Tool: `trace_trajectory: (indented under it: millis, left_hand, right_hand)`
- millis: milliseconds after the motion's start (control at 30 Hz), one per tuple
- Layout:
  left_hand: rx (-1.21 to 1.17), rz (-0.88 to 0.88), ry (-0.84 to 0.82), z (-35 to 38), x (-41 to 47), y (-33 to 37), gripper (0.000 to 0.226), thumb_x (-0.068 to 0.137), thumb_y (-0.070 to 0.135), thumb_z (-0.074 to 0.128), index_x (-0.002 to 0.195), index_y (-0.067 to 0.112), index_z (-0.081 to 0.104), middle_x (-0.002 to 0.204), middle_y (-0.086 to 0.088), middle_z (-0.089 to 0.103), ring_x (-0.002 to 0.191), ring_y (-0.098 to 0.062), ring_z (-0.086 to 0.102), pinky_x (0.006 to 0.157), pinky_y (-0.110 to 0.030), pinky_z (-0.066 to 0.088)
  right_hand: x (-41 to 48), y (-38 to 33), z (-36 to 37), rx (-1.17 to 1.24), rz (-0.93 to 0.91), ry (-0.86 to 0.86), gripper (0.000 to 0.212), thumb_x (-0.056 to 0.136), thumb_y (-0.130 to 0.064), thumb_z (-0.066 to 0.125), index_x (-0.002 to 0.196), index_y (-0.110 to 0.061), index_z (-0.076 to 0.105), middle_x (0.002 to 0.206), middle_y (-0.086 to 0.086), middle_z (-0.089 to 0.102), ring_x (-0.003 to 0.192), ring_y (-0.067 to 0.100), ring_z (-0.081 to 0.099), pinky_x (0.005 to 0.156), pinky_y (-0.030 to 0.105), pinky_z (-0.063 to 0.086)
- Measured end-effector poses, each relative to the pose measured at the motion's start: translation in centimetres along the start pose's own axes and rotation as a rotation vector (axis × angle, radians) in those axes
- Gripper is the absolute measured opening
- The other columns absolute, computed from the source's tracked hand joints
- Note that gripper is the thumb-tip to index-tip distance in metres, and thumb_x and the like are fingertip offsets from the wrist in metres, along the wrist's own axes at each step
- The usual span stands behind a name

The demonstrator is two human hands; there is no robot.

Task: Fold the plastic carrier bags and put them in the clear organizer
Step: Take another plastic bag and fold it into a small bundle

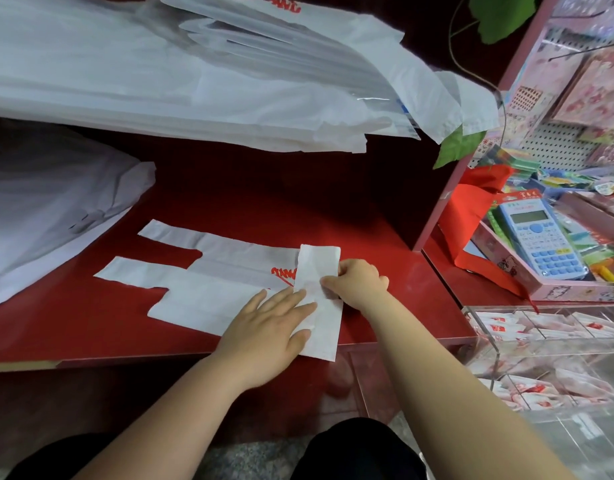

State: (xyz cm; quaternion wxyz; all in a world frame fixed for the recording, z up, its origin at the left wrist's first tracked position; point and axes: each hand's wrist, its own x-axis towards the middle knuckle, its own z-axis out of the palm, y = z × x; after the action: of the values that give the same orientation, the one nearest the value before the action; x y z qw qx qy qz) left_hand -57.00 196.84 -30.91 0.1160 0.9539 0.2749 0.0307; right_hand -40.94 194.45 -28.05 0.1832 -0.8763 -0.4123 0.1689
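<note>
White carrier bag (215, 275) lies flat on the red counter (281, 202), handles pointing left, bottom end turned over into a flap (319, 268).

Left hand (267, 327): fingers straight, palm down, pressing the bag beside the crease.

Right hand (357, 282): fingers curled, pinching the flap's right edge.

Clear organizer (527, 348) sits low right, off the counter's end; its compartments hold folded bags. Stack of unfolded bags (160, 81) lies behind.

Handling, as a judgement: the film is very light, limp and slick, and likely springs open unless creases are pressed. Best hold is at the fold's edge, through all layers, with a flat hand anchoring against sliding.
</note>
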Motion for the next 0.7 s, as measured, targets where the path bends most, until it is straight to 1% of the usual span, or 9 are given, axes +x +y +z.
trace_trajectory:
  millis: [67,200,267,367,467,567,633,667,700]
  left_hand:
    - [0.016,0.0,-0.001,0.2,0.0,-0.2,0.094,0.059,0.055,-0.02,0.147,0.036,0.006,0.155,0.014,-0.004,0.141,-0.002,-0.01,0.104,-0.02,-0.017]
    - [0.033,-0.023,0.009,0.0,-0.1,0.0,0.051,0.097,0.044,0.005,0.147,0.035,0.005,0.155,0.012,-0.007,0.141,-0.004,-0.011,0.11,-0.026,-0.013]
    - [0.018,-0.027,0.005,0.0,0.0,0.0,0.048,0.101,0.038,0.016,0.147,0.035,0.005,0.155,0.011,-0.007,0.141,-0.004,-0.011,0.111,-0.027,-0.013]
    - [0.006,-0.023,0.009,0.2,0.1,-0.1,0.048,0.101,0.036,0.018,0.147,0.034,0.006,0.156,0.012,-0.007,0.141,-0.003,-0.011,0.111,-0.027,-0.013]
    - [0.0,-0.011,0.013,0.3,0.1,-0.2,0.048,0.101,0.038,0.017,0.147,0.034,0.007,0.156,0.012,-0.006,0.141,-0.003,-0.01,0.111,-0.027,-0.012]
    - [0.002,-0.039,0.08,0.4,0.0,-0.3,0.063,0.088,0.052,0.005,0.145,0.031,0.023,0.155,0.009,0.012,0.142,-0.005,0.005,0.113,-0.028,-0.004]
    - [0.015,-0.073,0.245,0.5,-0.4,-0.4,0.073,0.076,0.056,0.015,0.121,0.02,0.059,0.133,0.0,0.053,0.126,-0.013,0.044,0.109,-0.033,0.023]
    - [0.029,-0.091,0.346,0.9,-0.6,-0.6,0.063,0.074,0.055,0.027,0.098,0.014,0.07,0.107,-0.003,0.066,0.104,-0.018,0.061,0.098,-0.036,0.04]
    - [0.023,-0.113,0.468,1.2,-0.8,-0.9,0.051,0.071,0.053,0.042,0.08,0.011,0.069,0.084,-0.002,0.068,0.081,-0.022,0.065,0.082,-0.039,0.05]
  right_hand:
    - [-0.1,0.7,0.0,0.146,-0.01,0.028,0.033,0.084,-0.023,0.056,0.057,-0.019,0.037,0.064,-0.006,0.043,0.079,0.018,0.045,0.079,0.031,0.022]
    - [-0.8,1.6,-0.5,0.308,-0.052,0.018,0.032,0.083,-0.022,0.06,0.058,-0.02,0.04,0.058,-0.007,0.04,0.058,0.01,0.039,0.081,0.033,0.027]
    - [-1.3,1.8,-0.6,0.246,-0.094,-0.019,0.029,0.083,-0.026,0.061,0.062,-0.021,0.042,0.063,-0.009,0.043,0.062,0.007,0.041,0.082,0.031,0.024]
    - [-2.1,1.9,-0.6,0.23,-0.183,-0.069,0.025,0.081,-0.019,0.064,0.067,-0.024,0.043,0.069,-0.014,0.047,0.075,0.009,0.047,0.081,0.028,0.02]
    - [-2.5,2.1,0.1,0.198,-0.262,-0.008,0.032,0.082,-0.01,0.061,0.065,-0.028,0.04,0.069,-0.016,0.047,0.078,0.008,0.046,0.077,0.023,0.015]
    - [-3.0,2.4,0.8,0.177,-0.355,0.07,0.041,0.081,-0.004,0.06,0.061,-0.033,0.039,0.069,-0.02,0.047,0.073,-0.002,0.042,0.078,0.022,0.017]
    - [-3.3,2.8,1.1,0.139,-0.424,0.077,0.042,0.079,0.0,0.058,0.059,-0.034,0.041,0.072,-0.023,0.047,0.077,-0.007,0.039,0.075,0.02,0.015]
    - [-3.4,3.0,1.3,0.126,-0.455,0.073,0.04,0.079,0.001,0.057,0.06,-0.031,0.043,0.074,-0.023,0.047,0.08,-0.005,0.039,0.075,0.019,0.014]
    - [-3.6,3.2,1.3,0.12,-0.478,0.07,0.04,0.078,0.002,0.058,0.062,-0.032,0.045,0.075,-0.024,0.047,0.082,-0.001,0.039,0.075,0.019,0.014]
